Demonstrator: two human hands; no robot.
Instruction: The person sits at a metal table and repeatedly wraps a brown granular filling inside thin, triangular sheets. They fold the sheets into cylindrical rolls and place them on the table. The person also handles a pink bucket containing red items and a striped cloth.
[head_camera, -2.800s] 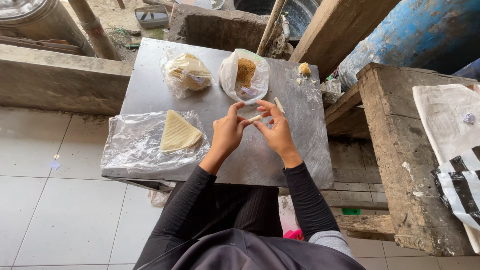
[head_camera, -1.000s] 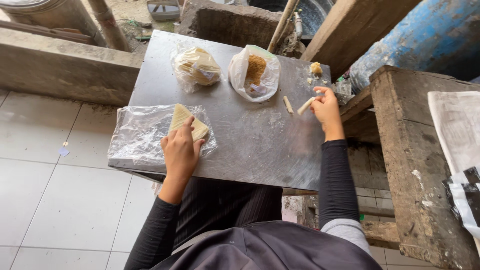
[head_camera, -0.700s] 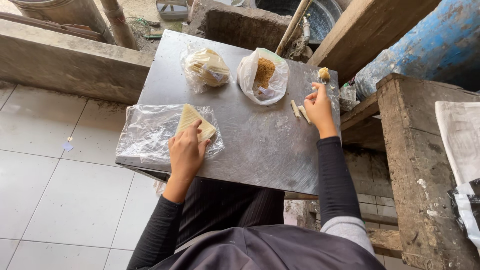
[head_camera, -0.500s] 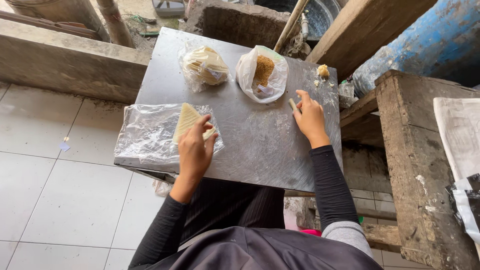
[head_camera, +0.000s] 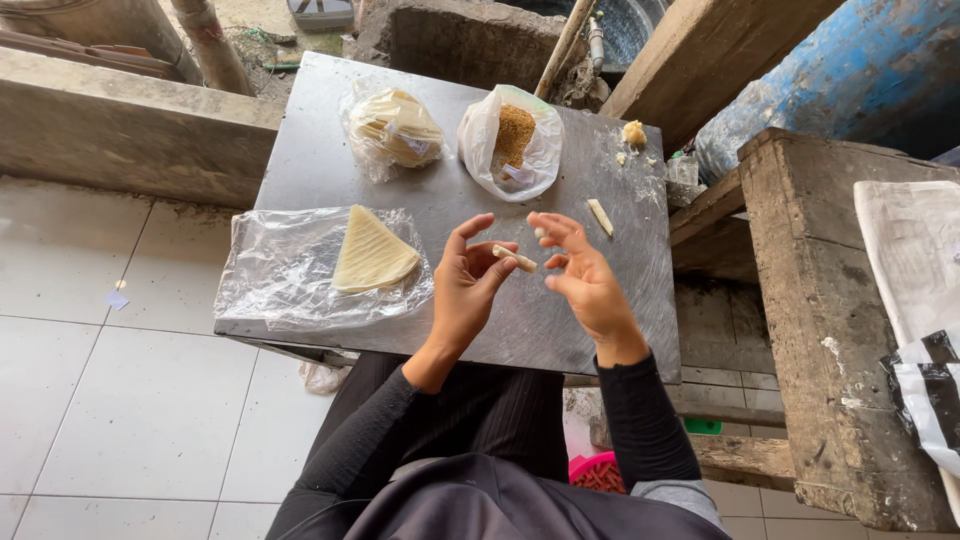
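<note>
Seen from above, two bare hands are held together over the middle of a grey metal table, a little nearer its front edge. The left hand is partly curled, and a small pale rolled pastry stick is pinched between its thumb and fingertips. The right hand is loosely open beside it, fingers bent towards the roll; whether anything is gripped in it cannot be told, though a tiny pale speck shows at one fingertip. For the roll to be handled well, a light pinch is judged best, with the loose end supported by the right fingers so that the thin wrapper is not crushed or unrolled. The roll's long axis is laid roughly across the view, from the left hand towards the right, tilted slightly downward at its right end. Just beyond the hands, towards the right edge, a second pale stick is laid on the table. At the front left corner a clear plastic sheet is spread with a folded, wedge-shaped stack of pale wrappers on it. Near the back edge two clear bags are set: a bag of wrappers and a bag of brown crumbly filling.
</note>
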